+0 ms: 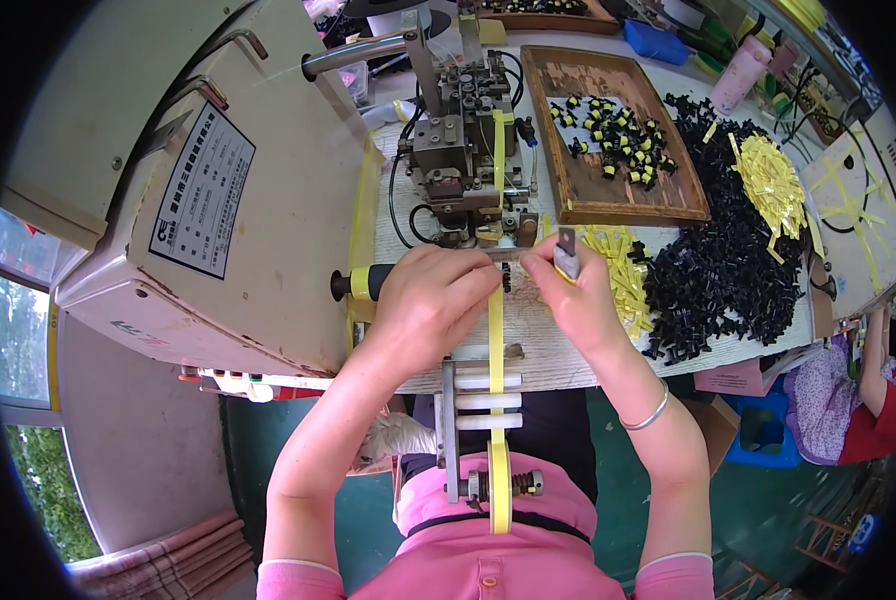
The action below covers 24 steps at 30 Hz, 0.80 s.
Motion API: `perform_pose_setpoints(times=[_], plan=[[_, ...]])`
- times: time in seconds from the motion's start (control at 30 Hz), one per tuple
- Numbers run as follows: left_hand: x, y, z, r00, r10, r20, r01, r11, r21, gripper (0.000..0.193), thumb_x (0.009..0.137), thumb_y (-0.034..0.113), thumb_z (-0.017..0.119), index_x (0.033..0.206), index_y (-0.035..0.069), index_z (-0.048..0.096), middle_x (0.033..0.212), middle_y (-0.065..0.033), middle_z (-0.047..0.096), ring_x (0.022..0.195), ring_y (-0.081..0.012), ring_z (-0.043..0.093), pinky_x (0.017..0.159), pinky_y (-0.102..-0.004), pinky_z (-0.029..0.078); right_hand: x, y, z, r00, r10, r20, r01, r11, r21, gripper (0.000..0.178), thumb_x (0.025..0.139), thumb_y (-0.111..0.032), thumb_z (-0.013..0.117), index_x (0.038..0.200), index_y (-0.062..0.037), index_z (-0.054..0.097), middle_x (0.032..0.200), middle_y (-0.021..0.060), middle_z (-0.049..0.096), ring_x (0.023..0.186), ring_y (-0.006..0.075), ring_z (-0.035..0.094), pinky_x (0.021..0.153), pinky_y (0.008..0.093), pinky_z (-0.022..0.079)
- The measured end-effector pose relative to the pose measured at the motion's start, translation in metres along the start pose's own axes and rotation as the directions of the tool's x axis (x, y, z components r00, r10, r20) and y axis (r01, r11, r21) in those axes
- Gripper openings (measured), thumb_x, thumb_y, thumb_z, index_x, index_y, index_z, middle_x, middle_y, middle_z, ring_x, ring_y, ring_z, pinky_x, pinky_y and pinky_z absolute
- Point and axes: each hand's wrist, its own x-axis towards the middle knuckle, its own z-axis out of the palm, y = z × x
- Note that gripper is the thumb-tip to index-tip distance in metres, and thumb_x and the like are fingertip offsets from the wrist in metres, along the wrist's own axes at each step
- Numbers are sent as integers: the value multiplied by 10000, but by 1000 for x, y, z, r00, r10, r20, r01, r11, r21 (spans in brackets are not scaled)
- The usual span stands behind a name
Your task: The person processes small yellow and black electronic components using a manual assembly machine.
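My left hand (430, 300) is closed in a pinch beside the yellow tape (498, 345), just in front of the small metal press (455, 150). What lies between its fingertips is hidden. A small black part (507, 277) shows right next to those fingertips. My right hand (580, 290) is closed around a flat metal tool with a wrapped handle (566, 258), its metal end sticking up past the fingers. That hand's thumb and forefinger meet close to the press's front edge. The tape runs from a roller bracket (450, 420) near my waist up into the press.
A large beige machine housing (258, 190) stands at left. To the right are loose yellow strips (623, 275), a heap of black parts (723, 275), and a wooden tray (696, 212) of assembled pieces. Another yellow pile (771, 185) lies farther right. A person (858, 400) sits at far right.
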Motion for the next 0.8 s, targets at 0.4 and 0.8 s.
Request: perform_pose_setpoints(times=[0.4,0.8], plan=[[16,11,6,986,-122,-113,110,988,-110,186,663,81,722,788,50,588,892,-80,600,846,-280,592,737,-398,440,-14,-20,6,981,-193,-9,190,972,-139,92,862,-58,626,815,-4,569,732,2,544,687,74,469,649,235,398],[12,17,5,986,-138,-98,129,987,-92,198,709,-30,674,782,67,517,805,-40,627,768,-245,577,742,-361,397,-52,-14,-1,938,214,273,-248,964,95,384,1008,-343,402,1010,28,502,615,118,599,445,165,568,440,245,452]])
